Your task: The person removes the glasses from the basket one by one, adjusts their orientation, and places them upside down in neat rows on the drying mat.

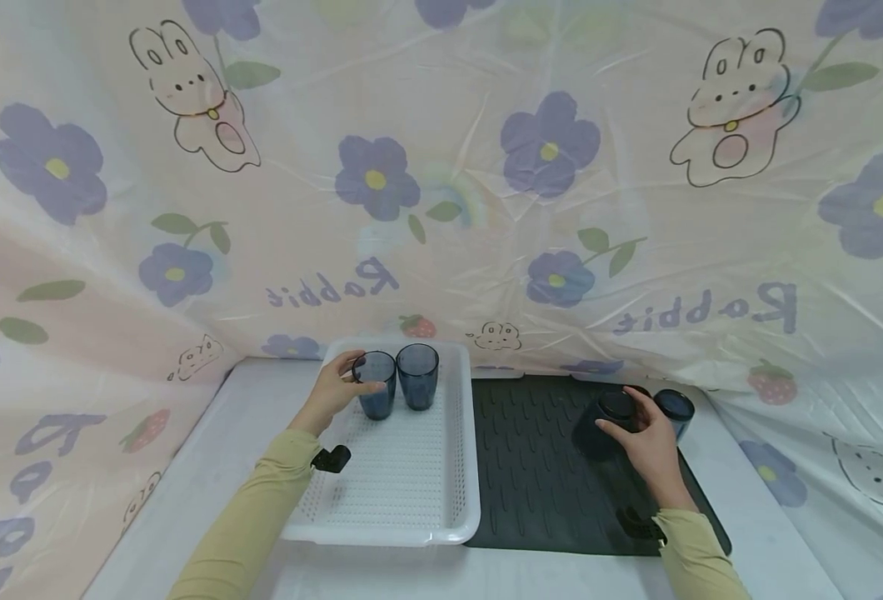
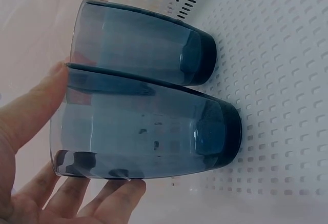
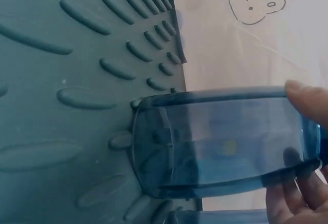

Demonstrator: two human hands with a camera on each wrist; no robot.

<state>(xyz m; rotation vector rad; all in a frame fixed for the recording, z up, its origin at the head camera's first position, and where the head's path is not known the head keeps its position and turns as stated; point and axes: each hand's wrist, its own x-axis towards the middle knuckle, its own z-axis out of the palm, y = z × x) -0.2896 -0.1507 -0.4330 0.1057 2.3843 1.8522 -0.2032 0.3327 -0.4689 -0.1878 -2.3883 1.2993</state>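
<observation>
My left hand [image 1: 334, 393] grips a blue-tinted glass tumbler [image 2: 148, 126] near its rim, thumb on one side and fingers on the other. The tumbler is upright in the white perforated basket [image 1: 381, 533], its base close to the basket floor. Right beside it stands a second upright tumbler [image 1: 417, 379] of the same kind. Over the ridged dark mat [image 1: 524, 467], my right hand [image 1: 650, 442] holds another blue tumbler [image 3: 225, 142] near its base; this one is upside down, with its rim at the mat. Another tumbler [image 1: 675, 406] stands just right of that hand.
The basket and the mat lie side by side on a white table [image 1: 561, 575]. Behind them hangs a patterned curtain [image 1: 456, 250] with flowers and rabbits, which also closes off both sides. Part of one more dark glass [image 1: 641, 390] shows behind the right hand.
</observation>
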